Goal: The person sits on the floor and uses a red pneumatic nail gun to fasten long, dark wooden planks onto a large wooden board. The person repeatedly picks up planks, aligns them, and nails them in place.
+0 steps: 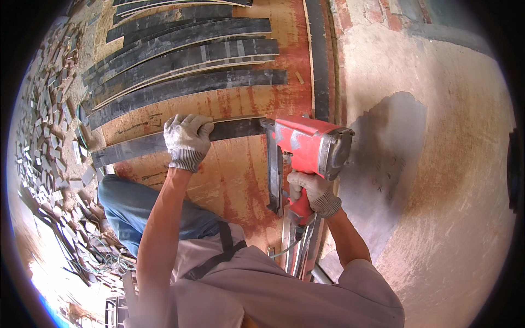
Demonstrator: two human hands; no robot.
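My right hand (313, 191), in a pale work glove, is wrapped round the grip of a red nail gun (304, 143). The gun's dark nose rests at the right end of a dark wooden strip (238, 129), next to a long dark strip (316, 60) running along the board's right edge. My left hand (187, 138), also gloved, is closed over the middle of the crosswise strip, its fingers curled across the far edge. Beneath lies a reddish-brown board (235, 180). The exact contact under the gun's nose is hidden.
Several more dark strips (191, 87) lie across the board farther off. Heaps of small offcuts (52, 147) cover the floor at left. A stained wall (443, 164) rises close on the right. A thin hose (284, 250) trails below the gun, beside long metal bars (302, 257).
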